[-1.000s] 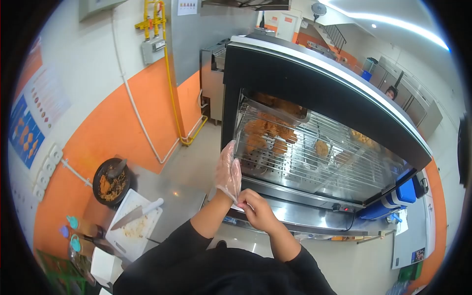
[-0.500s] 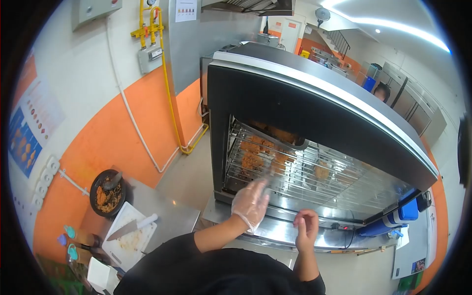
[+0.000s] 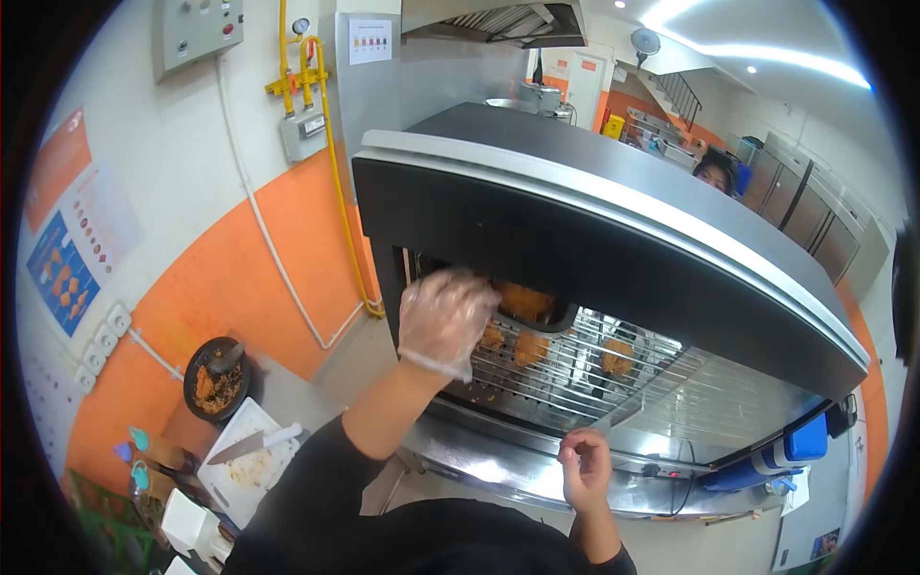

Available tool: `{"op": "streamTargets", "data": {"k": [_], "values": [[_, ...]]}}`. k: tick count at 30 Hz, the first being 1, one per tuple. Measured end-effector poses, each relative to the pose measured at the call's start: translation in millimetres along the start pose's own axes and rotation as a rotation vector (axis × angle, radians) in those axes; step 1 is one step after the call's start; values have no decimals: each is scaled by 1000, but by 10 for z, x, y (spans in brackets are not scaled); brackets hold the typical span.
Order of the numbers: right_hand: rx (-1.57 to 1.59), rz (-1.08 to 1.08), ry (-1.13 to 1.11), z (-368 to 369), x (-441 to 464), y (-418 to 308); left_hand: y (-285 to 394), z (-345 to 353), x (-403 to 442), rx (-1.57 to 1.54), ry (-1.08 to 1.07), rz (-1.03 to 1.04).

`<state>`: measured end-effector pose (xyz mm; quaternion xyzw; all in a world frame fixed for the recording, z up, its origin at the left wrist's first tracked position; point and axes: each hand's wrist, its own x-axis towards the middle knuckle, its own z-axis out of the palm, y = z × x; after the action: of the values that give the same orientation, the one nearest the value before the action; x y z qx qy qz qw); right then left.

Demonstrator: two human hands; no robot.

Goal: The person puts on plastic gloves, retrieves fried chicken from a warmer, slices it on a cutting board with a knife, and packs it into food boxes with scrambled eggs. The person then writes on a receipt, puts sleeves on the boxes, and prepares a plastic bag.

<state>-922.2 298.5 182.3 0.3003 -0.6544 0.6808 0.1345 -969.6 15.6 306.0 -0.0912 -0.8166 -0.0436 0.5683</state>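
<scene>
My left hand [image 3: 443, 321], in a clear plastic glove, is raised at the left end of the warming cabinet's opening, in front of its upper rack. Its fingers are bent and blurred, and whether anything is in them is hidden. My bare right hand [image 3: 586, 468] is held below the front edge of the cabinet [image 3: 575, 230], fingers curled together; what they hold, if anything, cannot be made out. Inside, a dark tray [image 3: 560, 317] holds fried pieces [image 3: 524, 302]. More fried pieces [image 3: 617, 356] lie around the wire rack [image 3: 575, 369].
On the steel counter at left are a black pan [image 3: 218, 379] with crumbly food, a white board [image 3: 254, 457] with a knife [image 3: 251, 444], sauce bottles [image 3: 153, 479] and a white box [image 3: 185, 522]. Behind the cabinet, a person [image 3: 715, 172] is visible.
My left hand has moved up to the cabinet's upper rack. My right hand has separated from it and moved right. The cabinet now appears closer and further left.
</scene>
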Motion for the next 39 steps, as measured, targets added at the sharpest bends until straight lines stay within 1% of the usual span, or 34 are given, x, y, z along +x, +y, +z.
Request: {"op": "streamTargets", "data": {"k": [1, 2, 3, 5, 6, 7, 9, 10, 11, 13, 14, 18, 20, 21, 23, 24, 26, 27, 29, 30, 31, 33, 34, 36, 37, 39], "values": [[-102, -94, -25, 1, 64, 7, 65, -103, -58, 26, 0, 14], [-126, -138, 0, 34, 146, -47, 120, -206, -122, 51, 0, 28], [-118, -145, 1, 46, 234, -137, 139, -302, -190, -2, -9, 44], [-361, -338, -16, 79, 401, -314, 198, -499, -280, -48, -18, 65], [-392, -427, 28, 129, 468, -340, 249, -609, -306, -78, -8, 83], [-384, -430, 26, 166, 525, -401, 304, -703, -334, -108, 1, 99], [-464, -600, 22, 229, 608, -520, 423, -870, -420, -77, 15, 79], [-399, -645, 27, 268, 636, -481, 454, -930, -447, -55, 31, 59], [-305, -690, -38, 257, 649, -440, 459, -972, -458, -43, 31, 54], [-229, -743, -30, 277, 642, -421, 451, -1037, -479, -73, 14, 33], [-218, -747, -39, 279, 660, -455, 414, -1051, -516, -144, -37, 45], [-295, -774, -48, 290, 684, -559, 418, -1087, -530, -115, -43, 67], [-344, -774, -1, 306, 685, -560, 404, -1178, -308, -294, -160, 66], [-340, -781, -1, 304, 690, -572, 377, -1261, -211, -289, -156, 68], [-378, -723, 28, 299, 689, -613, 302, -1472, -5, -366, -177, -78], [-381, -717, 18, 288, 697, -629, 303, -1534, 138, -363, -177, -77], [-404, -709, 14, 287, 700, -682, 280, -1599, 418, -1, -537, -111], [-431, -701, 13, 292, 685, -698, 237, -1566, 513, 0, -536, -111], [-441, -693, 17, 300, 669, -723, 194, -1462, 697, -102, -990, -122], [-453, -683, 18, 297, 661, -744, 233, -1426, 754, -20, -1123, -155], [-462, -686, 21, 289, 661, -757, 277, -1363, 845, -26, -1118, -149], [-472, -674, -29, 282, 665, -769, 367, -1222, 1060, 105, -1466, -302], [-474, -661, -41, 285, 651, -747, 406, -1165, 1140, 100, -1465, -296], [-478, -663, -40, 306, 652, -759, 476, -1083, 1237, 306, -1715, -208], [-474, -666, -40, 311, 658, -764, 492, -1009, 1202, 302, -1717, -205], [-484, -667, -50, 305, 672, -770, 524, -896, 1142, 451, -1737, -125]]}}
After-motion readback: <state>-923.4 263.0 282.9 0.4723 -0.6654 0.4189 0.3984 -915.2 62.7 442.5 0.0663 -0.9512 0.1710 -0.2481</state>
